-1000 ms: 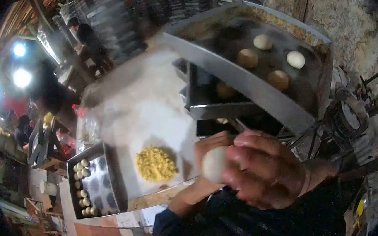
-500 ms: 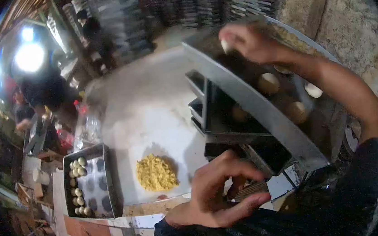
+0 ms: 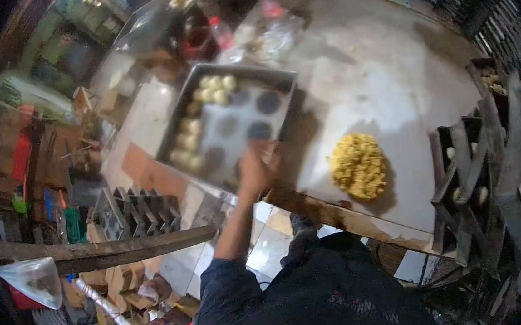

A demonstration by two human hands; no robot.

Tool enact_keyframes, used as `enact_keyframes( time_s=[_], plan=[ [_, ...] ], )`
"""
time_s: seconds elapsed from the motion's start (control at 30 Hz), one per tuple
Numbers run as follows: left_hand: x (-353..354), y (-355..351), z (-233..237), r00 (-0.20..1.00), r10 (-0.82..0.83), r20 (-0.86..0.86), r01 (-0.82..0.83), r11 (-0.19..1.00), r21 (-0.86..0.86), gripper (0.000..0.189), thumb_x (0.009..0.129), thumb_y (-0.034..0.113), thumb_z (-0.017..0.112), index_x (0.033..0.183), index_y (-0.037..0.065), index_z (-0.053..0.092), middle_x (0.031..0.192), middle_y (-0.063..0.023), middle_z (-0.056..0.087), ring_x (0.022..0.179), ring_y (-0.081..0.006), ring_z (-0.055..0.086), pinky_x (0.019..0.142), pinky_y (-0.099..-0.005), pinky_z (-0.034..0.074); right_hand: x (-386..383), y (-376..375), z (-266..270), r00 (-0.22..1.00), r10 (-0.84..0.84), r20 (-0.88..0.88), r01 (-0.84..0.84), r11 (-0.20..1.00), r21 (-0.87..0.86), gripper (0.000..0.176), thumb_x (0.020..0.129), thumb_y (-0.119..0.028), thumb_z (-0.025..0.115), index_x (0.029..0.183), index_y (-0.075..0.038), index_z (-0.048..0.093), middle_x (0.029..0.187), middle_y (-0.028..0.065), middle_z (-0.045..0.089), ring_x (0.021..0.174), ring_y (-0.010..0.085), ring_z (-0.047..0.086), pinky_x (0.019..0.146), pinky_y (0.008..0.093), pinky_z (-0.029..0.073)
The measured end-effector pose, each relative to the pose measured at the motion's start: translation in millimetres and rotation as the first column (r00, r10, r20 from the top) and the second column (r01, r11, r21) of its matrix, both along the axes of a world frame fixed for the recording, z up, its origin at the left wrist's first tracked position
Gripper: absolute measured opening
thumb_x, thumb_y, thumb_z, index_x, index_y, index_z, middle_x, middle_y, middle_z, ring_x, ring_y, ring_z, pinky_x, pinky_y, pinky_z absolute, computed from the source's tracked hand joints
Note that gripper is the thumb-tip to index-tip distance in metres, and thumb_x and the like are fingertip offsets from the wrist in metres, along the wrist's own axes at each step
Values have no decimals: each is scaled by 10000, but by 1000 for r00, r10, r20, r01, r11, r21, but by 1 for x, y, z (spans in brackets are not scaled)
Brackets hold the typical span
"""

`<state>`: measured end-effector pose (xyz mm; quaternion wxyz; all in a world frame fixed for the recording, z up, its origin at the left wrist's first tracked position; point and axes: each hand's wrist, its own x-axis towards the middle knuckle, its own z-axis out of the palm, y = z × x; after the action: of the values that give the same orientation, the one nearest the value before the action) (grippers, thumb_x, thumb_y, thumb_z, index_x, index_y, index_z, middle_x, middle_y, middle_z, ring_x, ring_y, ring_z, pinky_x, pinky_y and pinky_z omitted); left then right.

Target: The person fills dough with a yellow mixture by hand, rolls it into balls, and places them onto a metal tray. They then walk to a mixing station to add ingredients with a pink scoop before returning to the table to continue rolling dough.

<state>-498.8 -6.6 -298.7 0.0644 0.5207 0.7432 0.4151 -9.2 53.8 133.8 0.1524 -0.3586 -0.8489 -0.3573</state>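
My left hand (image 3: pixel 260 167) reaches down to the near right corner of a metal tray (image 3: pixel 294 87) and overlaps its wall; the fingers are smeared by motion. Pale dough balls (image 3: pixel 217 86) sit in rows along the tray's far and left sides. Dark round marks spot the bare part of its floor. To the right of this hand, a heap of crumbly yellow dough (image 3: pixel 359 167) lies on the white tabletop (image 3: pixel 404 86). My right hand is out of view.
At the right edge stand stacked metal trays (image 3: pixel 497 158) with pale balls inside. Red-capped plastic bottles (image 3: pixel 221 33) are on the table's far side. A wooden beam (image 3: pixel 125 254) juts in from the left, below a row of dark metal moulds (image 3: pixel 146 208).
My view has swung left and down. My left hand has moved from beside the stacked trays to the ball tray. My right hand, which held a pale ball over a tray, has left view.
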Motion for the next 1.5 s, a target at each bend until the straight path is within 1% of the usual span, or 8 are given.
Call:
enact_keyframes(
  time_s=[0.33,0.4,0.53,0.77,1.0,1.1,1.4,1.5],
  plan=[
    [-233,15,-19,728,460,-509,-684,538,-493,564,808,500,588,1040,-8,666,1091,-248,604,1010,-396,572,845,-460,461,14,-69,-132,964,-205,169,262,834,-485,354,904,-137,527,1246,-51,557,1267,164,519,1174,344,500,958,467,423],
    [-198,35,-9,705,497,-506,-707,550,-444,548,820,481,590,1030,-22,648,1090,-246,598,1021,-377,570,845,-467,457,-53,-37,-128,858,414,-305,-513,653,-558,338,893,-235,538,1106,17,608,973,236,616,847,396,613,725,511,513],
    [-69,40,8,984,110,138,-114,993,23,203,860,99,637,982,-2,509,1008,-171,582,873,-236,614,751,-315,481,-98,-27,-218,705,163,-690,-585,683,-437,235,837,-170,598,959,25,648,852,134,634,756,276,616,714,410,505],
    [208,24,101,707,-630,320,627,769,128,824,812,99,713,1451,38,196,1273,-223,499,1140,-300,545,988,-404,432,-100,-5,-348,487,-623,-612,-766,33,-643,344,913,-235,609,1121,38,613,915,141,657,865,189,648,748,313,526],
    [282,19,121,306,-457,835,620,761,190,540,894,163,641,1353,-37,439,1109,-98,544,1050,-161,544,908,-290,446,-38,-5,-310,452,-11,-892,-791,457,-406,553,780,-248,722,1232,23,552,1335,227,478,1176,300,547,951,393,480],
    [308,6,134,627,-484,611,462,862,208,362,914,110,587,1243,-39,558,956,-92,555,870,-143,524,798,-281,457,-26,-30,-305,235,-162,-958,-796,534,-286,519,830,-284,662,1242,11,548,1357,231,459,1213,293,519,966,385,454],
    [293,-55,136,478,-777,409,668,624,405,725,914,356,517,1409,-100,245,1451,-298,276,1344,-358,309,1103,-420,225,-96,-88,-320,151,32,-988,-530,846,-54,246,879,-158,575,1014,45,607,768,132,654,679,192,648,635,288,509],
    [250,-96,141,700,-455,551,442,881,167,332,977,253,522,1072,-56,596,814,-61,634,771,-112,598,677,-262,480,-143,-85,-339,228,-29,-973,-707,683,-186,230,919,-165,504,1040,0,610,849,119,608,773,237,607,705,339,477]
  ],
)
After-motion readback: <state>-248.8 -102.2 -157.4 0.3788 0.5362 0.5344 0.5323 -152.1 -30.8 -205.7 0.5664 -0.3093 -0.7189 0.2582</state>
